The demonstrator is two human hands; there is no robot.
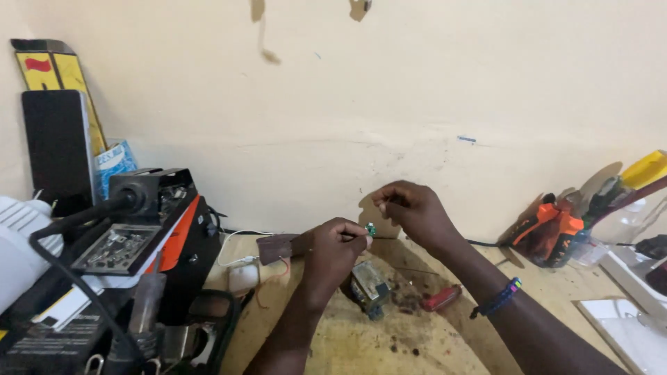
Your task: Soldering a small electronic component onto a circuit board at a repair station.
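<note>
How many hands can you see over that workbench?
2. The left hand is at centre, pinching a tiny green part. The right hand is just above and right of it, fingers curled, wearing a beaded bracelet on the wrist. No others visible.

In my left hand [338, 244] I pinch a tiny green circuit board [371, 229] between thumb and fingertips, raised above the wooden surface [361, 340]. It is a small, flat piece with pale specks on it, poking out past my fingers toward the right and tilted a little; its finer detail is too small to make out. My right hand [411, 206] is closed just beside it, slightly higher, fingertips pinched together near the board; I cannot tell whether anything is held in them.
</note>
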